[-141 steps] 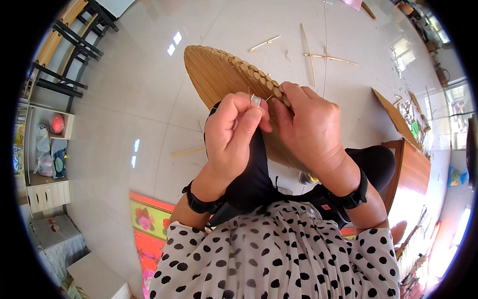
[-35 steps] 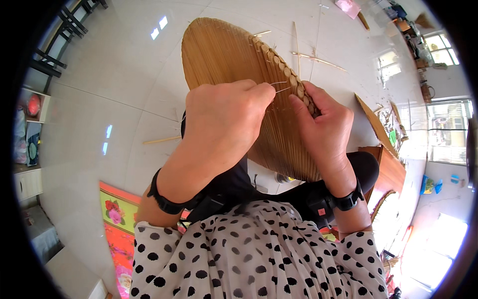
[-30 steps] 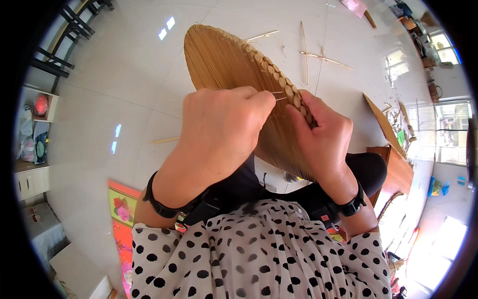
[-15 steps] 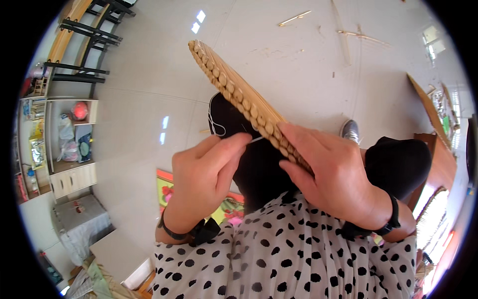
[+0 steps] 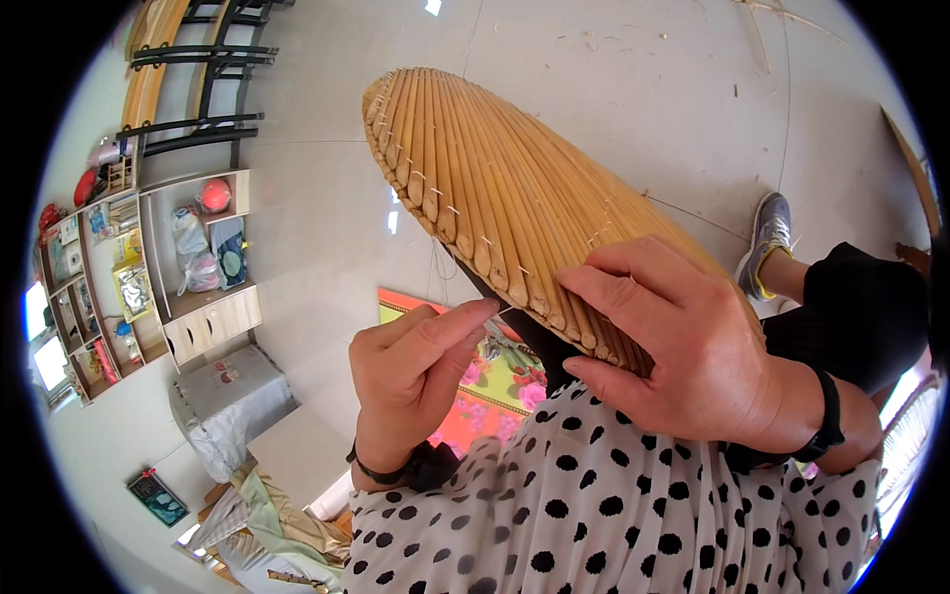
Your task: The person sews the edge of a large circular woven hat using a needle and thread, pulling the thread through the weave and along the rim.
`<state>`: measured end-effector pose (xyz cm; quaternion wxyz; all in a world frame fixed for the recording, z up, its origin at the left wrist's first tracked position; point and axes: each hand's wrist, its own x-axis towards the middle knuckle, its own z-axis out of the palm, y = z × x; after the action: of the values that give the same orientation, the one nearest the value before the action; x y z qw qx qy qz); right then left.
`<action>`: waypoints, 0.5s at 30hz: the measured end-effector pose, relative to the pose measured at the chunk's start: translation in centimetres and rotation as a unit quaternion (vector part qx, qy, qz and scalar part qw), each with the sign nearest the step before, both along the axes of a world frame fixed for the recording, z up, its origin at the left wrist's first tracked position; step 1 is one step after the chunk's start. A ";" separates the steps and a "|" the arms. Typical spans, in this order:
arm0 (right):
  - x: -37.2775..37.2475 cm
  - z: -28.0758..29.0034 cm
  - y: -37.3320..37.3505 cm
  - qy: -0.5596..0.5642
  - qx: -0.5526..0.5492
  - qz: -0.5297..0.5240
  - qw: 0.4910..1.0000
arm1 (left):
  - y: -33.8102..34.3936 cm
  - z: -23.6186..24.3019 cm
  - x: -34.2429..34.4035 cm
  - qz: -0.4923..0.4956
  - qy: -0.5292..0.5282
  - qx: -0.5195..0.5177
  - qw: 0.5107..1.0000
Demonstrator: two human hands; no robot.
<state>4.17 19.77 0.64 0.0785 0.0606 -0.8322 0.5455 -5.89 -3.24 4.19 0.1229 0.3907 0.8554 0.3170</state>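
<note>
A tan, ribbed palm-leaf fan is held tilted over my lap, its broad pleated face turned up. Short white stitches show along its thick, knobbly rim. My right hand grips the fan's near end, fingers on the upper face and thumb at the lower edge. Just left of that rim, my left hand is closed in a pinch. A tiny pale piece of thread shows between its fingertips and the rim; whether a needle is there too I cannot make out. Fine strands hang below the rim.
A floral mat lies beneath my left hand. Scattered stalk scraps are on the pale floor. At left stand a shelf unit, black-legged furniture and a covered box. My grey shoe is at right.
The fan has turned from nearly edge-on to showing its broad upper face. My right hand has shifted slightly right with it. My left hand stays pinched beside the rim.
</note>
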 end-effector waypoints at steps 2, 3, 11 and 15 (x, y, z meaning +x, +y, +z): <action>0.0 0.1 0.1 0.000 0.004 -0.002 1.000 | 0.0 0.2 -0.2 -0.019 0.001 -0.006 1.000; 0.1 0.1 0.1 0.000 0.008 -0.003 1.000 | 0.1 0.3 -0.5 -0.035 0.004 -0.013 0.999; -0.3 2.3 1.4 -0.019 0.093 -0.025 0.995 | 2.5 0.7 -3.5 -0.151 -0.007 0.014 0.988; -0.6 2.5 1.7 -0.013 0.141 -0.083 0.986 | 4.8 0.7 -5.0 -0.201 0.005 0.043 0.979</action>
<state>3.54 21.49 3.09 0.1037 -0.0053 -0.9041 0.4146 -10.89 1.56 4.87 0.1629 0.5615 0.7453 0.3204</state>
